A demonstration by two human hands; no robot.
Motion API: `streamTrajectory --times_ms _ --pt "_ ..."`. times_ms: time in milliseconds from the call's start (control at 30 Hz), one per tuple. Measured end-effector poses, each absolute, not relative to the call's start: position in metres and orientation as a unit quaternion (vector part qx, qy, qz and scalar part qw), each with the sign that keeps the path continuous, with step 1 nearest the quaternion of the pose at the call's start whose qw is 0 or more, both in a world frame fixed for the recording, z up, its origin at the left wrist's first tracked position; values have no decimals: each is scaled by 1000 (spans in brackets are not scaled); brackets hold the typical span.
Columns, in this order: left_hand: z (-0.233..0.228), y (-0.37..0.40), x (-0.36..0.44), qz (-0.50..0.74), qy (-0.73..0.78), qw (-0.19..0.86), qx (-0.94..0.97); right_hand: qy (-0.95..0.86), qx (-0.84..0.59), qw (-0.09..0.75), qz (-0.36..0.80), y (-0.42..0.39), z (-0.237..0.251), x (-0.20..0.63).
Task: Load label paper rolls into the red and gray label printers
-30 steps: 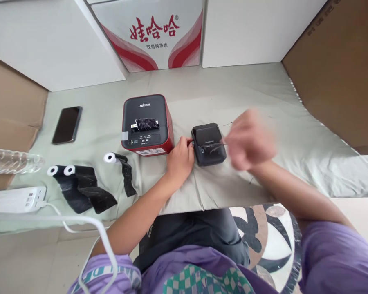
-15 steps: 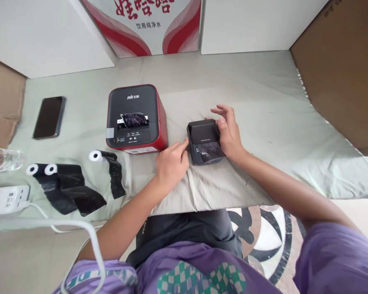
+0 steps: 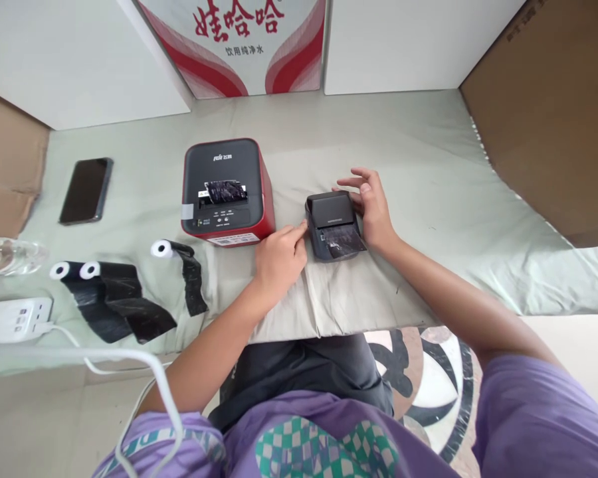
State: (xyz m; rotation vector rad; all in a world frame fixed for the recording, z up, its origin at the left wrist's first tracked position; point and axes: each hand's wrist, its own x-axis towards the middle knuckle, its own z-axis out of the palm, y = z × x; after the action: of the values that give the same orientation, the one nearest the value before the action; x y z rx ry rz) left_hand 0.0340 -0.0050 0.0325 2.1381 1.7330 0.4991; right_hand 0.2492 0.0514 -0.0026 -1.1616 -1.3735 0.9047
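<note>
A small black label printer (image 3: 333,211) stands on the cloth between my two hands. A strip of black film comes out of its front slot. My left hand (image 3: 280,262) has its index finger stretched out against the printer's left side, the other fingers curled loosely. Along the right side rests my right hand (image 3: 375,211), its fingers spread near the back corner and its thumb raised. To the left of the small printer is a larger red and black printer (image 3: 219,166), with black film (image 3: 226,192) at its slot.
On the left lie rolls of black film (image 3: 124,305), another roll (image 3: 192,282), a phone (image 3: 86,190), a plastic bottle (image 3: 10,255) and a white power strip (image 3: 17,320) with a cable. White boxes (image 3: 403,46) and cardboard (image 3: 543,133) border the cloth-covered table (image 3: 428,153).
The view has shifted slightly. My right thumb has lifted a little away from the small printer's edge. My left index finger stays at its left side.
</note>
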Motion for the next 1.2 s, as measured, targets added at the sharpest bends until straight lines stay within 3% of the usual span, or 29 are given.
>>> streamTrajectory --times_ms 333,467,800,1200 --pt "20 -5 31 318 540 112 772 -579 -479 613 242 52 11 268" --pt "22 -3 27 342 503 150 779 -575 -490 608 244 52 10 270" --pt "49 5 36 217 568 221 763 -600 -488 571 276 47 11 264" --pt "53 3 42 274 544 227 760 -639 -439 556 299 46 10 267"
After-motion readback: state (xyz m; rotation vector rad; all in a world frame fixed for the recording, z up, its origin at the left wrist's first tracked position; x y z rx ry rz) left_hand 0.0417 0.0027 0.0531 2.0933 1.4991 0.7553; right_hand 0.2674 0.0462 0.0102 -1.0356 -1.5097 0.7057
